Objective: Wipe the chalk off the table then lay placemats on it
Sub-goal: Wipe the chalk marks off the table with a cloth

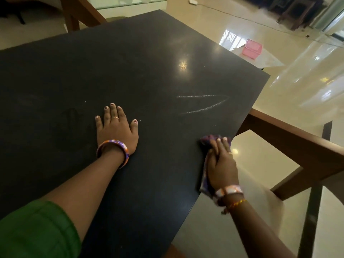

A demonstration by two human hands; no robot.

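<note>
The black table [130,58] fills most of the view. Two thin white chalk lines [203,103] meet in a point near its right edge. My left hand [116,127] lies flat on the tabletop with fingers spread, holding nothing. My right hand [222,164] presses a purple cloth [211,139] onto the table's right edge, below the chalk lines. Part of the cloth is hidden under the hand. A few tiny white specks [85,101] dot the surface near my left hand. No placemats are in view.
A wooden chair frame [290,138] stands close against the table's right side. A pink plastic basket [252,48] sits on a low white surface beyond the far right corner. A glossy cream floor [307,90] surrounds the table. Wooden furniture [80,13] stands behind it.
</note>
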